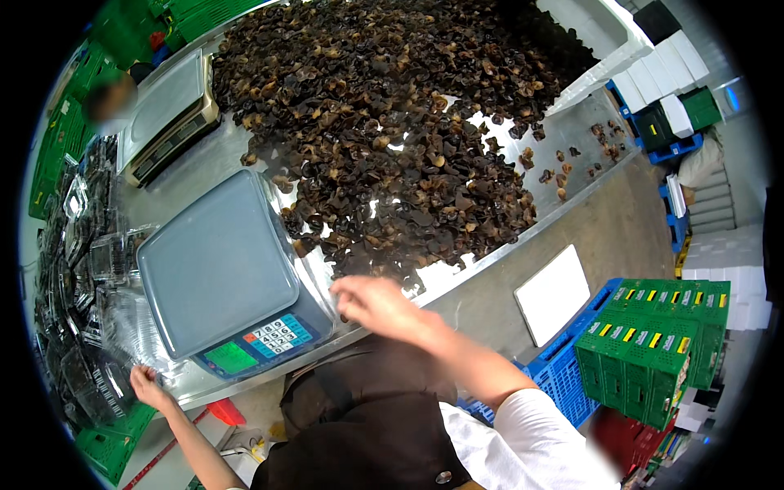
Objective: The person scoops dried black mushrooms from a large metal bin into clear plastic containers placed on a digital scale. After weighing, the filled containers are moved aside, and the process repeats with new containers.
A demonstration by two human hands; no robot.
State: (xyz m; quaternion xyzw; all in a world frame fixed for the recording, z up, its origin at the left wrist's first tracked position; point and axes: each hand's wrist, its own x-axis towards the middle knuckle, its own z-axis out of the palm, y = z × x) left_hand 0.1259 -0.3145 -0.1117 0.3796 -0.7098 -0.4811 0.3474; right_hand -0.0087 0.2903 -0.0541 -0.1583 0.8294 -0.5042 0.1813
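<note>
My right hand [376, 303] hovers, slightly blurred, at the table's front edge, between a digital scale and the near end of a big heap of dark wood ear mushrooms [392, 184]. Its fingers are curled, and whether anything is in them is hidden. The scale's grey plate [217, 263] is bare; its keypad [275, 337] and lit green display face me. Beyond the scale's left front corner, my left hand [147, 386] is beside clear plastic clamshell containers [116, 331], its fingers bent. I cannot make out whether it touches one.
A second scale [168, 116] stands farther back on the metal table [190, 190]. A white foam box [603, 58] borders the heap at right. On the floor are green crates [637, 343], a blue pallet [560, 373] and a white board [553, 295]. Another person's blurred head [110, 101] shows at left.
</note>
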